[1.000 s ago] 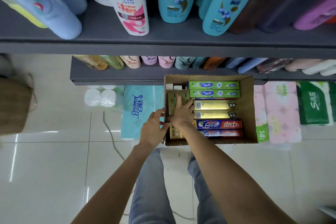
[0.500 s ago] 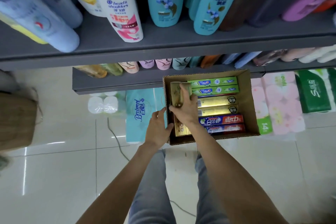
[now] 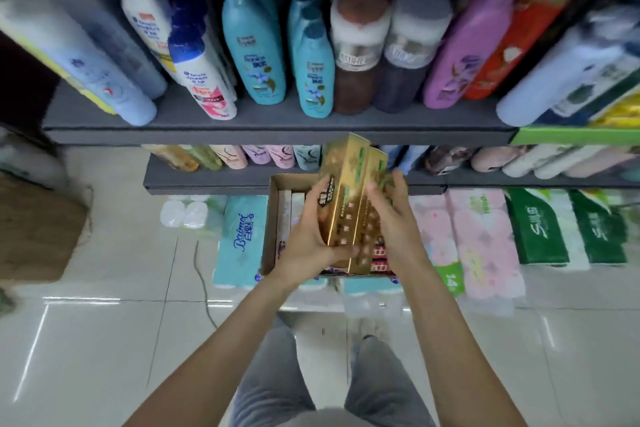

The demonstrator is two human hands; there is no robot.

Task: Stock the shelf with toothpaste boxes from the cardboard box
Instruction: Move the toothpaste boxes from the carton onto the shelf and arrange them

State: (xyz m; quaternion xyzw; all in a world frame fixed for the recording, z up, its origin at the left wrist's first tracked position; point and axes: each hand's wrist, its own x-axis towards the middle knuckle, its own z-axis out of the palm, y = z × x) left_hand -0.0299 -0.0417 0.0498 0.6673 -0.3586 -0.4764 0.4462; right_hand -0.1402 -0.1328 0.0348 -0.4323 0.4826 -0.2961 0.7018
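Gold toothpaste boxes (image 3: 349, 198) between both hands (image 3: 349, 229)

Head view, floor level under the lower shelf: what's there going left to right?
White toilet rolls → blue Beaimei tissue pack → cardboard box → gold toothpaste boxes, held by left hand and right hand → pink tissue pack → green tissue packs.
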